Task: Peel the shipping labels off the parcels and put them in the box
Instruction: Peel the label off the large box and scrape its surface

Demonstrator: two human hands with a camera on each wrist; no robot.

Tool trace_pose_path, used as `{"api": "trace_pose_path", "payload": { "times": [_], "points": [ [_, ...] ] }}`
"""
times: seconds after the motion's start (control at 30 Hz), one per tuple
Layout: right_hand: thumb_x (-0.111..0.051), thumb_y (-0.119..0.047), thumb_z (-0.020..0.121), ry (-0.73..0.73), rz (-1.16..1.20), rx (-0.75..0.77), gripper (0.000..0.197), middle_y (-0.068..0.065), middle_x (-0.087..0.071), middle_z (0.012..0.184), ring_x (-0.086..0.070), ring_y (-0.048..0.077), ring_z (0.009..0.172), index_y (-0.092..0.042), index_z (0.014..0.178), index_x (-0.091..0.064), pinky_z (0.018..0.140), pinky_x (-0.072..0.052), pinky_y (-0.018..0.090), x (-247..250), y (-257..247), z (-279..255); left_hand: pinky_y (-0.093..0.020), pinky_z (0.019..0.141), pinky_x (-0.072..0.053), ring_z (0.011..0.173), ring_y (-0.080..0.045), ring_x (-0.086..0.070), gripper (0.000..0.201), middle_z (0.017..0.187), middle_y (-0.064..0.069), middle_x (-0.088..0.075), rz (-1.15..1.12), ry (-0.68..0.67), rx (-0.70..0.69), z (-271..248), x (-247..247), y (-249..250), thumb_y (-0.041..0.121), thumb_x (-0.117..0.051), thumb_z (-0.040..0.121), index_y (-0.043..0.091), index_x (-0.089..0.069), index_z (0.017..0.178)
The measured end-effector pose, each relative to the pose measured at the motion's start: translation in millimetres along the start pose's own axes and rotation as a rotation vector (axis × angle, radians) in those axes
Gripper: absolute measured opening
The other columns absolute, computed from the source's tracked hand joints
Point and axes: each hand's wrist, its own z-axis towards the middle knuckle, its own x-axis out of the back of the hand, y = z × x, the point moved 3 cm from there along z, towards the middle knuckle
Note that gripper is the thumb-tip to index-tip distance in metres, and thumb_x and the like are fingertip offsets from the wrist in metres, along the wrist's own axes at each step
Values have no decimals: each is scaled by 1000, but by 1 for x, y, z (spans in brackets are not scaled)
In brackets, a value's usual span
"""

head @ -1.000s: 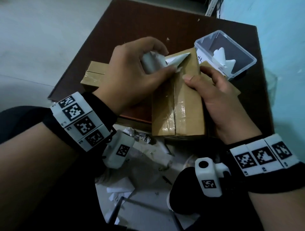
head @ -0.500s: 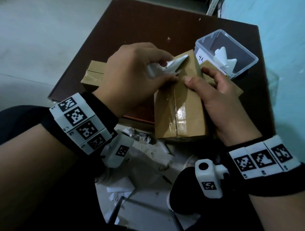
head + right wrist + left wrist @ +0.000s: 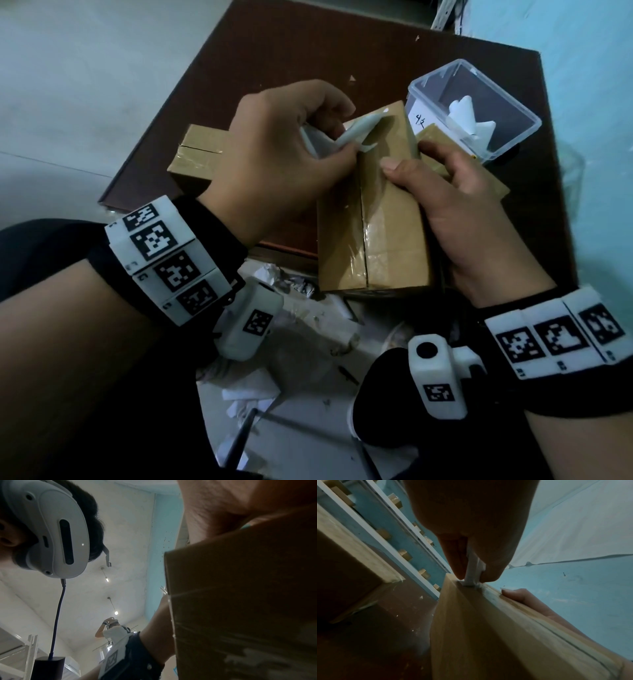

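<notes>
Since a second ago, more of the label [image 3: 349, 135] is off the parcel [image 3: 373, 219] and my left hand [image 3: 274, 154] has rolled back toward me, pulling the loose flap along. That hand pinches the white label between thumb and fingers; the left wrist view shows the paper strip squeezed tight right down at the cardboard face, so the peel line sits just under my fingertips [image 3: 458, 566]. Last bit seems stuck near the far top edge of the parcel, though the head view is dim there and I can't tell how much glue is left. My right hand [image 3: 455, 212] grips the parcel's right side, thumb pressed flat on the top face near the tape seam, holding it tilted off the table [image 3: 274, 54]. Label is thin, floppy, curls on itself, sticky underneath, probably tears if yanked sideways, so I'd hold low near the peel line and pull slow along the face. Parcel feels light and stiff enough to brace one-handed; glossy tape looks slippery, better to clamp bare cardboard. Clear plastic box [image 3: 479, 113] sits just beyond the parcel to the right, with white peeled scraps already inside. Another parcel [image 3: 198, 150] lies behind my left hand.
</notes>
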Motion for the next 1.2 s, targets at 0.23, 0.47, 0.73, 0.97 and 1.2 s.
{"api": "trace_pose_path", "payload": {
  "times": [0.23,0.47,0.73,0.97,1.2],
  "points": [
    [-90,-57,67,-17,13,-14,90,2,-70,134,-78,23,107,-42,148,-54,87,-66,50,1,0,0,-12,75,-52,88,0,-69,33,98,10,-73,-57,28,56,1,0,-2,34,-82,89,16,-73,115],
    [-92,-57,62,-18,37,-13,93,3,-74,129,-80,22,102,-34,146,-58,85,-66,48,2,-2,0,-8,68,-50,81,8,-68,34,94,19,-69,-102,60,125,2,2,-5,31,-82,87,14,-73,115],
    [-94,-49,71,-21,80,-33,85,5,-76,126,-81,22,100,-31,146,-58,85,-66,47,6,-3,-2,-12,64,-53,78,4,-71,34,92,11,-73,-190,31,237,4,3,-6,28,-84,87,16,-72,116],
    [-95,-50,62,-20,108,-23,95,10,-75,128,-81,27,102,-27,147,-59,87,-65,53,7,-2,1,-20,66,-57,74,0,-68,28,84,8,-73,-327,34,360,5,6,-8,23,-85,84,21,-73,109],
    [-96,-46,65,-4,108,-29,94,9,-77,124,-82,25,98,-26,148,-57,82,-66,47,10,-4,0,-24,70,-62,77,-2,-70,24,79,13,-72,-471,37,528,4,2,-11,18,-86,83,22,-76,104]
  ]
}}
